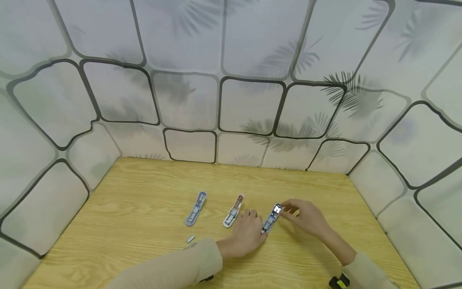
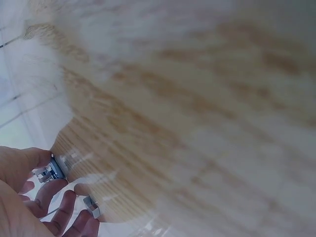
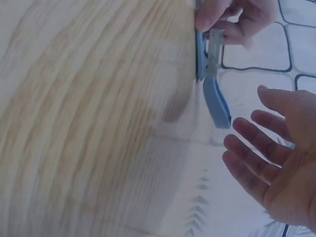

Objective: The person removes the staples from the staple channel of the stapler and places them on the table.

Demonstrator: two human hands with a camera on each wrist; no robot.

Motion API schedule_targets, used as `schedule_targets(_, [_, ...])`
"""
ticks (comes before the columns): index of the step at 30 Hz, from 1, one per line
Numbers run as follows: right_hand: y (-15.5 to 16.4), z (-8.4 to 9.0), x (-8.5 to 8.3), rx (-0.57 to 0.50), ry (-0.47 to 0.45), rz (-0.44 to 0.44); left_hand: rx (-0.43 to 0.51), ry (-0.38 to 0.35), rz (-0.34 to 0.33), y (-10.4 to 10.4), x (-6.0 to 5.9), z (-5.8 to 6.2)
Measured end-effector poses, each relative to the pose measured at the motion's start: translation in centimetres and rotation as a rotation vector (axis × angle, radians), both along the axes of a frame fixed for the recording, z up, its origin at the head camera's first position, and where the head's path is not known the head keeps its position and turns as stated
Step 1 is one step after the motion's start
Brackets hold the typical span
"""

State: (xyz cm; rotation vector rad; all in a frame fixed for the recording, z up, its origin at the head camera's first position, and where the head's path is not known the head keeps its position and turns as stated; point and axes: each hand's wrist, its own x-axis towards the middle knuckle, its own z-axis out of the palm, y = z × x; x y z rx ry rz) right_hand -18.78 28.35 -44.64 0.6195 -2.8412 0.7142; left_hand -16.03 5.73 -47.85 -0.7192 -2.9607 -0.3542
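An opened-out blue stapler (image 1: 271,218) lies slanted on the table between the two hands. My left hand (image 1: 248,233) pinches its near end between thumb and fingers. In the right wrist view the stapler's blue arm (image 3: 216,103) swings away from its metal rail, and my right hand (image 3: 281,153) is beside it with fingers loosely extended. From the head view, my right hand's fingertips are close to the far end; contact there is unclear. In the left wrist view a small metal piece (image 2: 92,206) appears by the left fingertips; what it belongs to cannot be told.
A white and brown stapler (image 1: 234,210) lies opened out just left of the left hand. Farther left is another blue stapler (image 1: 196,208), also opened, with a small silver staple strip (image 1: 190,239) nearer the front. Patterned fabric walls (image 1: 191,144) enclose the wooden table (image 1: 137,208).
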Motion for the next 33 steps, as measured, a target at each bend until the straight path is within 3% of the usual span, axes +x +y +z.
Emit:
schedule_targets(9, [-1.0, 0.4, 0.3, -0.330, -0.477, -0.041, 0.007, -0.015, -0.004, 0.0, 0.1, 0.2])
schedule_targets(13, [-1.4, 0.3, 0.5, -0.415, -0.603, -0.042, 0.004, -0.017, -0.001, 0.0, 0.2, 0.3])
schedule_targets(33, [-3.4, -1.4, 0.2, -0.458, -0.732, 0.007, -0.028, 0.002, -0.011, -0.1, 0.1, 0.2])
